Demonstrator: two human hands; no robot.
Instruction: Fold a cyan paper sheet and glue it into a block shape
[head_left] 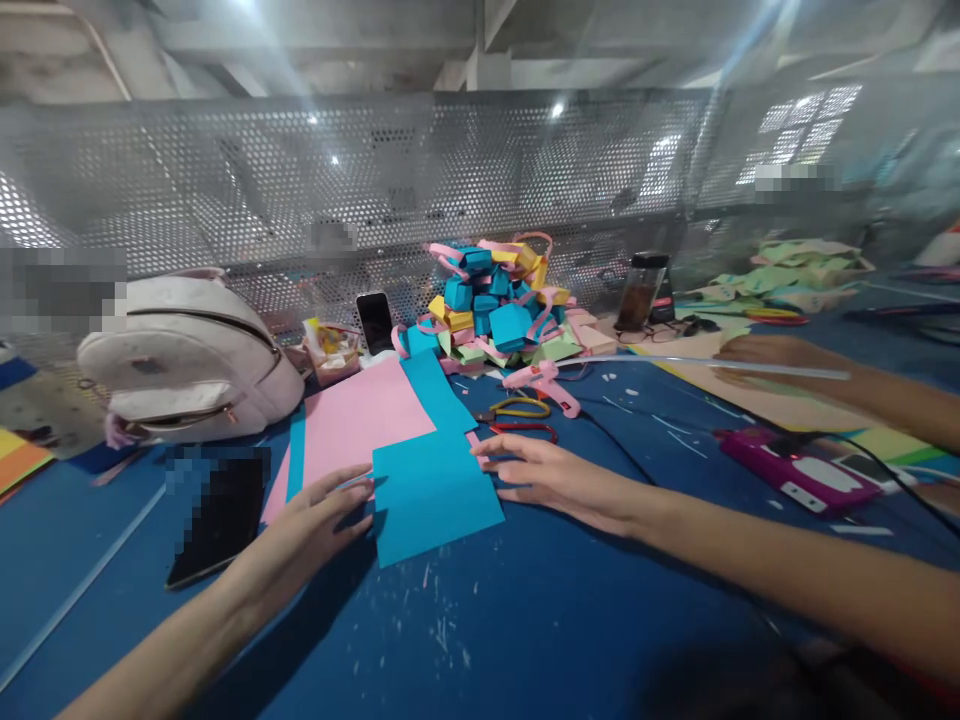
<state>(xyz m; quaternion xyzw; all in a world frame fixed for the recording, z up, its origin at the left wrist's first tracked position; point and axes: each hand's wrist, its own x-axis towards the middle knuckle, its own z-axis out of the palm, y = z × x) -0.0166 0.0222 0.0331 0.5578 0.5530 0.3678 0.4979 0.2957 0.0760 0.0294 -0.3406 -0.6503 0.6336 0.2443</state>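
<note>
A blue sheet of paper (435,500) lies on the table in front of me, between my hands. My left hand (330,510) is at its left edge, with the fingers stretched out. At its right edge, my right hand (551,475) reaches in with fingers apart, the fingertips by a small pink strip (475,448). Pink paper (367,410) and a narrower blue piece (435,385) lie just behind the sheet. Past my right hand are scissors (517,408) with yellow and red handles and a pink glue gun (546,384) with a long clear glue stick (697,363).
A pile of blue and yellow paper boxes (510,325) stands against the perforated metal screen (360,190). At left are a white backpack (187,365) and a dark tablet (225,520). Rightward are a bottle (641,295), a magenta power strip (795,470) and another person's arm (840,375).
</note>
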